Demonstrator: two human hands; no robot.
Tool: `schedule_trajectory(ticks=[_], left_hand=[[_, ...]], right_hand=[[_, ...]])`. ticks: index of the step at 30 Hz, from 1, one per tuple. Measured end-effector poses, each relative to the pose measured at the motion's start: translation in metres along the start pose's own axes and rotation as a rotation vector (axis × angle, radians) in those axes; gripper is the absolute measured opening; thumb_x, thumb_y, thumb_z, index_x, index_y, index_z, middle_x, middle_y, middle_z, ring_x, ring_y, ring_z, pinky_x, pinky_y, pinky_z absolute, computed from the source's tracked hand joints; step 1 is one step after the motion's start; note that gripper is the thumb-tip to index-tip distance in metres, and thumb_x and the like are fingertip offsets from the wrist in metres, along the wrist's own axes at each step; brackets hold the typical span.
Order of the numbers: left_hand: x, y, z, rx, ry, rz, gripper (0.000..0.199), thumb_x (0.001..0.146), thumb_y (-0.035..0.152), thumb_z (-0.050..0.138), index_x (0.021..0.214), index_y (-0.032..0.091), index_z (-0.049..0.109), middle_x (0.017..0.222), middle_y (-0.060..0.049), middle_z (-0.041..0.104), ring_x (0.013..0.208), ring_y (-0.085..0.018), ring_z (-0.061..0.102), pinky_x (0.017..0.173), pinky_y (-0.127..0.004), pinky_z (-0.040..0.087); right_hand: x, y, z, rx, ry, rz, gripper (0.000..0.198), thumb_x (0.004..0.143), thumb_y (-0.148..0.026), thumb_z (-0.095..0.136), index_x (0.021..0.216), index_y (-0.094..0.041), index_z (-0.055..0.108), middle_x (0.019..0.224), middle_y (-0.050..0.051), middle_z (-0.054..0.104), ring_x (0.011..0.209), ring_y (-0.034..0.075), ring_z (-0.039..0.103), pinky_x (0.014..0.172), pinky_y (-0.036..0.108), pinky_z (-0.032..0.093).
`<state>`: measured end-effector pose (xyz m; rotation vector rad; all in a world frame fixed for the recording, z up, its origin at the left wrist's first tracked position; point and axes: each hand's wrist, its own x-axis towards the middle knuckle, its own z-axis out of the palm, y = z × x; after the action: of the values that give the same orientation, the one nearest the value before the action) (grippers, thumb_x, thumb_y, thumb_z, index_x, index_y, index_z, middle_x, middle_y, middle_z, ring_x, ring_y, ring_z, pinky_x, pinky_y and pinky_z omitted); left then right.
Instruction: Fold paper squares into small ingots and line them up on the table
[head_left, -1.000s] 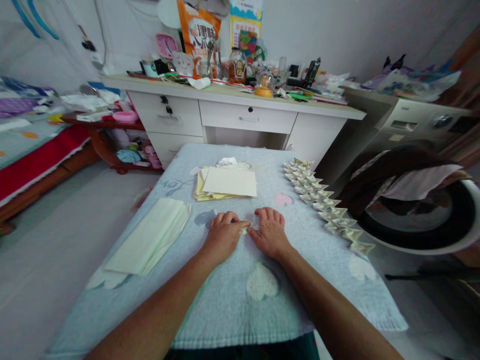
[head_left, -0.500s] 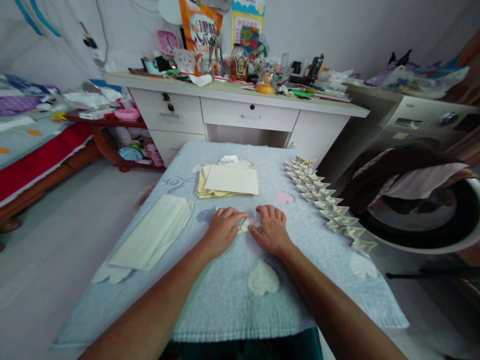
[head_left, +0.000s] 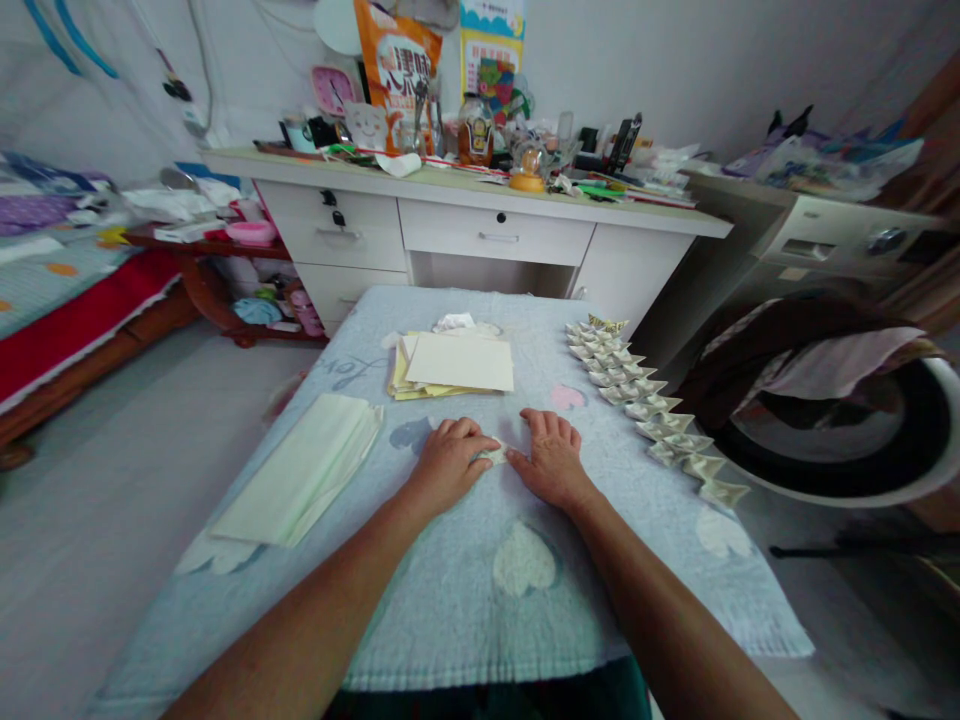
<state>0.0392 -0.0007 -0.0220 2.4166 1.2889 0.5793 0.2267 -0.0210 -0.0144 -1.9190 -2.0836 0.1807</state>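
A small piece of folded paper [head_left: 495, 454] lies on the blue cloth in front of me. My left hand [head_left: 454, 460] grips its left side between thumb and curled fingers, covering most of it. My right hand [head_left: 550, 458] rests palm down at the other end, fingers stretched forward and thumb touching the paper's right tip. Just beyond my hands sits a stack of cream and yellow paper sheets [head_left: 461, 362]. Pale green folded sheets [head_left: 300, 470] lie to the left. A line of folded paper pieces with pointed ends [head_left: 649, 405] runs along the right side.
The blue cloth [head_left: 450, 620] with heart patterns covers the table. A crumpled white tissue [head_left: 454, 322] lies behind the stack. Beyond stands a white desk [head_left: 495, 235] crowded with jars, bags and clutter. A front-loading washing machine [head_left: 832, 240] with its door open stands at right.
My right hand has shifted slightly right, leaving only its thumb at the paper's tip. My left hand keeps hold of the paper. The whole view has moved slightly.
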Motion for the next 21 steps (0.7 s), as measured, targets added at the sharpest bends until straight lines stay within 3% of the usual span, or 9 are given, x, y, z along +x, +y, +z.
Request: schedule_trajectory(ticks=[10,13,17,21], left_hand=[[0.0,-0.002,0.001,-0.015,-0.005,0.004,0.027,0.082,0.026,0.062,0.108,0.03,0.069,0.102,-0.004,0.058,0.098,-0.021,0.048,0.089,-0.036,0.038],[0.0,-0.002,0.001,-0.018,0.001,0.018,0.028,0.083,0.027,0.061,0.109,0.03,0.068,0.102,-0.004,0.058,0.099,-0.021,0.048,0.089,-0.036,0.038],[0.0,0.0,0.0,-0.035,0.015,0.023,0.029,0.082,0.026,0.061,0.111,0.028,0.066,0.102,-0.004,0.059,0.098,-0.021,0.049,0.088,-0.036,0.038],[-0.003,0.002,-0.003,-0.043,0.034,-0.019,0.025,0.08,0.022,0.06,0.105,0.024,0.059,0.104,-0.003,0.059,0.1,-0.022,0.048,0.089,-0.035,0.037]], right_hand=[[0.001,0.019,-0.01,-0.023,0.031,0.039,0.06,0.079,-0.033,0.06,0.134,-0.023,0.039,0.124,0.012,0.048,0.11,0.03,0.043,0.093,0.045,0.03],[0.0,0.014,-0.014,0.052,0.078,-0.085,0.044,0.078,-0.024,0.059,0.12,-0.021,0.05,0.118,0.01,0.05,0.108,0.026,0.042,0.091,0.039,0.031],[-0.004,0.002,-0.013,0.15,-0.023,-0.324,0.022,0.08,-0.022,0.06,0.102,-0.022,0.06,0.105,0.004,0.055,0.099,0.021,0.045,0.086,0.034,0.032],[-0.004,-0.002,-0.009,0.147,-0.081,-0.373,0.021,0.083,-0.026,0.063,0.104,-0.023,0.062,0.103,0.004,0.057,0.096,0.021,0.046,0.083,0.033,0.031]])
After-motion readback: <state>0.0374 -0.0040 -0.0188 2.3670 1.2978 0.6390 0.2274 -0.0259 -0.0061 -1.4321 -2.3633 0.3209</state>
